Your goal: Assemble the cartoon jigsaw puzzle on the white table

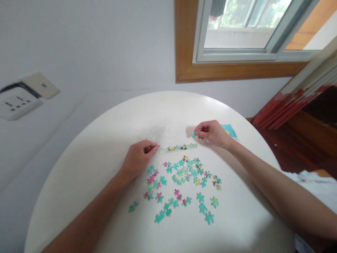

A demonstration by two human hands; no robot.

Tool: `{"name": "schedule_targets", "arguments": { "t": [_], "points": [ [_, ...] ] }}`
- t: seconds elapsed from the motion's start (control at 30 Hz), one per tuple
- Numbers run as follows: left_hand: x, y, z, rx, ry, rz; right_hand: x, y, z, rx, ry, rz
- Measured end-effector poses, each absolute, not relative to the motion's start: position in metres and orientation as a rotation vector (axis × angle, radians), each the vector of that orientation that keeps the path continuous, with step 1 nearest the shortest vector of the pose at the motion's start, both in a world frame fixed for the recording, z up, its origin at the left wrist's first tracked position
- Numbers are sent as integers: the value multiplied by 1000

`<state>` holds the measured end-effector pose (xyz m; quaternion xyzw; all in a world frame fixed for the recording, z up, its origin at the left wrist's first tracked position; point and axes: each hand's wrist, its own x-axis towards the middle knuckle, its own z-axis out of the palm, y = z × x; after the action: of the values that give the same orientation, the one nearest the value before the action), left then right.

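Observation:
A row of joined jigsaw pieces (178, 148) forms a narrow strip on the white table. At its left end, the closed fingertips of my left hand (138, 154) rest against the edge of the strip. Past the strip's right end, my right hand (212, 133) pinches a small teal jigsaw piece (194, 134) between thumb and fingers, just above the tabletop. Many loose jigsaw pieces (193, 173), mostly teal with some pink and yellow, lie scattered and partly overlapping below the strip. Beneath my right wrist, a blue and yellow picture sheet (229, 130) is partly hidden.
The round white table (79, 168) stands against a pale wall with a socket (18, 102) at the left. A wood-framed window (184, 72) is above the far edge. To the right hang a red and white curtain (279, 109) and some white cloth (310, 186) beside the table.

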<state>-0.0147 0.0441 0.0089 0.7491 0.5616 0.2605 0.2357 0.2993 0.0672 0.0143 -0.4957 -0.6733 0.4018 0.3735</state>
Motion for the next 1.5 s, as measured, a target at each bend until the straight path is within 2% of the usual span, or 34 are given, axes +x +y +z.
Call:
{"name": "schedule_targets", "arguments": {
  "t": [0.27, 0.6, 1.5],
  "points": [
    [-14, 43, 12, 2043, 1537, 708, 306, 68, 14, -1377, -1907, 847],
    [-14, 43, 11, 2048, 1534, 706, 305, 65, 17, -1271, -1909, 890],
    [-13, 42, 14, 2045, 1540, 694, 303, 62, 13, -1351, -2058, 809]
  ]
}}
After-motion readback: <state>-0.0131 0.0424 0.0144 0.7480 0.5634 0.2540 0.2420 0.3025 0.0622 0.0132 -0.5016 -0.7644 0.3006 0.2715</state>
